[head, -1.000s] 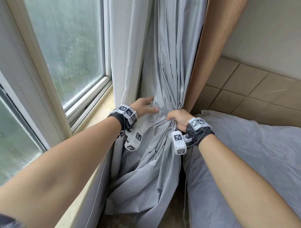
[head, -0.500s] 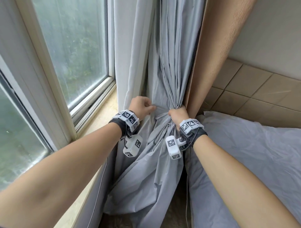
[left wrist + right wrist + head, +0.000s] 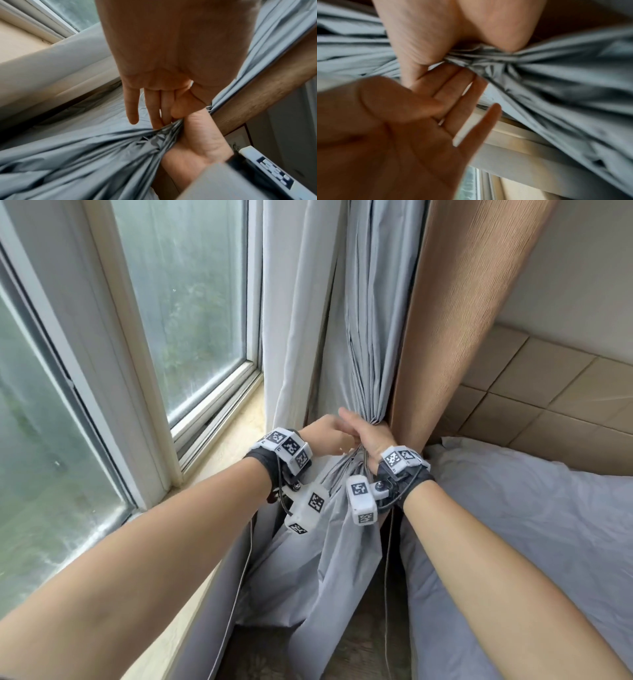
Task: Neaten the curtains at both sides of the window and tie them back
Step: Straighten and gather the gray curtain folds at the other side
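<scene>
A grey curtain [image 3: 370,337] hangs at the window's right side, gathered into a tight bunch [image 3: 154,136] at sill height. My right hand [image 3: 370,438] grips that bunch in its fist, and in the right wrist view the folds [image 3: 488,60] are squeezed under the palm. My left hand [image 3: 330,431] lies right beside it with fingers [image 3: 150,108] straight, their tips touching the bunch next to the right hand [image 3: 197,135]. Below the grip the grey cloth [image 3: 329,577] fans out loose towards the floor. A paler curtain panel [image 3: 294,302] hangs straight to the left. No tie-back shows.
A brown wood panel [image 3: 455,320] stands directly behind the bunch on the right. The window [image 3: 191,302] and its beige sill [image 3: 226,446] are on the left. A bed with a grey sheet [image 3: 513,525] fills the lower right, close against my right forearm.
My left hand has slid right across the fabric to meet the right hand at the bunch. The right hand kept its grip, drawing the gathers closer to the wood panel.
</scene>
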`<act>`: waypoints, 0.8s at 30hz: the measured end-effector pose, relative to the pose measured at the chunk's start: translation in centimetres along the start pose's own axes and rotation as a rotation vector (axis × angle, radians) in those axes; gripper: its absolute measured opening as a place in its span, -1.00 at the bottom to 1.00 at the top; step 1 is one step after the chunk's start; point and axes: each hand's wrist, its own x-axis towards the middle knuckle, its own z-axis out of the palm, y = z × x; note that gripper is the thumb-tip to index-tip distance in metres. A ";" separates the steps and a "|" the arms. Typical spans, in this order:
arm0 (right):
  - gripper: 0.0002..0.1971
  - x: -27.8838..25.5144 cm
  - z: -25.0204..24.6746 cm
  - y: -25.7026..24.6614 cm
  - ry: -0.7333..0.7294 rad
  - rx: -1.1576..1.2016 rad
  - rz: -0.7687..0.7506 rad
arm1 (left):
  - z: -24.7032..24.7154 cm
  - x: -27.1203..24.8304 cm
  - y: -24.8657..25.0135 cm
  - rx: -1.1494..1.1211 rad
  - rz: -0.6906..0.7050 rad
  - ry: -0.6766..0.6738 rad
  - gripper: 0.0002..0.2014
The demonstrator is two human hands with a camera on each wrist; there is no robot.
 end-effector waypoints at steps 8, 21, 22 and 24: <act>-0.82 2.1 -2.7 0.3 -0.022 -0.097 -0.018 | -1.5 0.7 -1.5 -0.068 -0.048 0.159 -0.76; -0.29 2.2 -4.8 0.6 -0.144 -0.015 -0.011 | -0.8 4.2 -3.6 0.112 0.087 0.313 -0.70; -0.38 3.0 -4.8 1.0 -0.124 -0.026 -0.021 | -0.7 4.1 -3.7 0.071 0.085 0.355 -0.70; -0.59 2.9 -4.6 0.9 -0.054 -0.100 -0.031 | -0.6 3.9 -3.6 0.032 0.069 0.412 -0.82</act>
